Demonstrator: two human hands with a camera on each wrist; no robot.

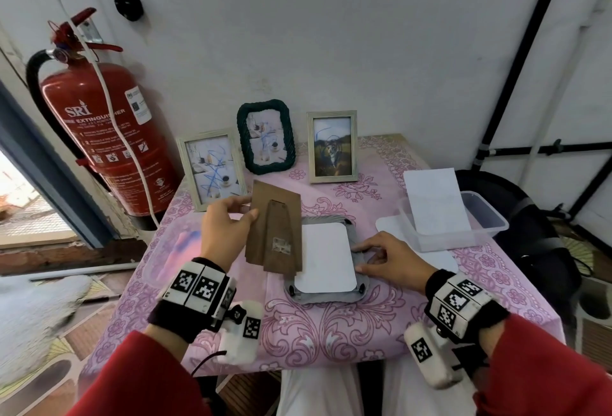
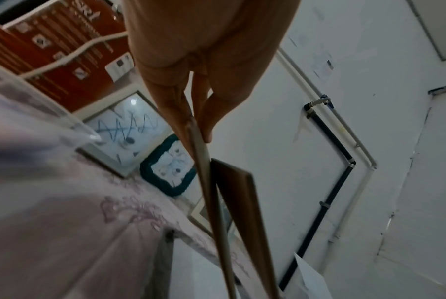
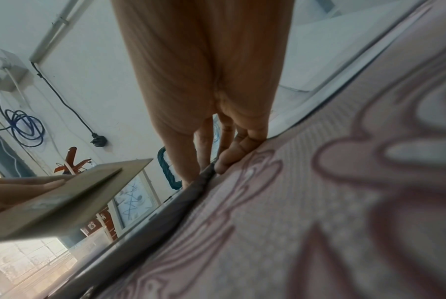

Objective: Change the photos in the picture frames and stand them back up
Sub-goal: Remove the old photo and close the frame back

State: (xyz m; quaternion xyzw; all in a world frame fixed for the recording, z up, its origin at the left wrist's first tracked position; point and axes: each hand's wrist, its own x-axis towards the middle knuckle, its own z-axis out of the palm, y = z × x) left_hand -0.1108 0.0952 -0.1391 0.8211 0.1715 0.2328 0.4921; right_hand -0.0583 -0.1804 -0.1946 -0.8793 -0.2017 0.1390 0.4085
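Note:
My left hand [image 1: 245,209] pinches the left edge of a brown backing board [image 1: 275,233] with a fold-out stand and holds it tilted above the table; in the left wrist view the board [image 2: 239,202] appears edge-on below the fingers [image 2: 175,113]. Beside it a grey picture frame [image 1: 326,298] lies face down on the pink tablecloth [image 1: 331,326]. A white photo back [image 1: 326,256] sits in its opening. My right hand [image 1: 362,258] presses its fingertips [image 3: 224,161] on the frame's right rim [image 3: 188,198]. Three frames stand at the back: a silver one [image 1: 212,169], a green one [image 1: 266,135] and a silver tiger one [image 1: 332,147].
A clear plastic container [image 1: 490,217] with a white sheet [image 1: 433,200] in it sits at the right of the table, on more white paper [image 1: 390,227]. A red fire extinguisher [image 1: 99,137] hangs on the wall to the left. A dark bag [image 1: 536,243] lies beyond the table's right edge.

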